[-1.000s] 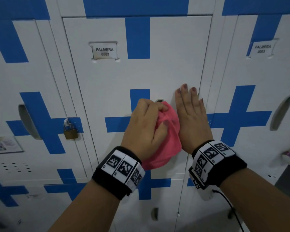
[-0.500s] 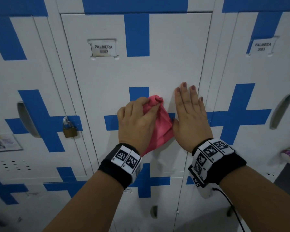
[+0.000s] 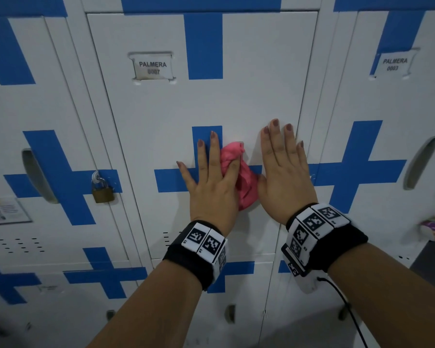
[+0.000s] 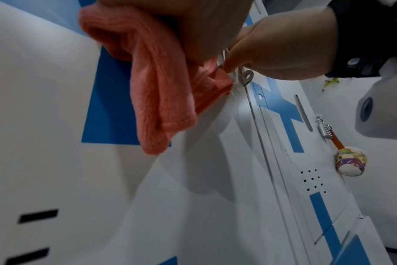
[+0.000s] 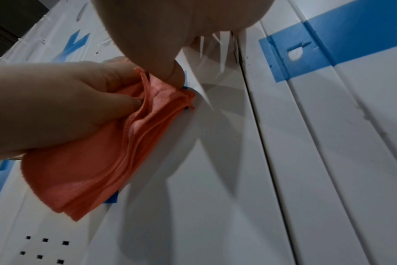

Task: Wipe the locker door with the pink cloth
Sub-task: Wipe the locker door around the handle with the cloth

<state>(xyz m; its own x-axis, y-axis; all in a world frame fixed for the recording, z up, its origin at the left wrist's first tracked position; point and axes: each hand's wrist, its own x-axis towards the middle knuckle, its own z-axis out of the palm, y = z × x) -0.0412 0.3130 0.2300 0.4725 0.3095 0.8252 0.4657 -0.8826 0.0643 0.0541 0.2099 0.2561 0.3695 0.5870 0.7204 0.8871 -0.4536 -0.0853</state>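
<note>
Lockers either side of me, each with its own bits hanging

To my left a neighbouring locker (image 3: 60,101) carries a brass padlock (image 3: 102,190) on its hasp, a paper notice (image 3: 6,210) stuck lower down and vent slots (image 3: 20,245) beneath; to my right another locker (image 3: 387,109) bears a label (image 3: 394,64) reading PALMERA, a recessed handle (image 3: 421,163), and a colourful keyring charm (image 4: 349,162) dangling from a small silver lock (image 4: 324,129)
</note>
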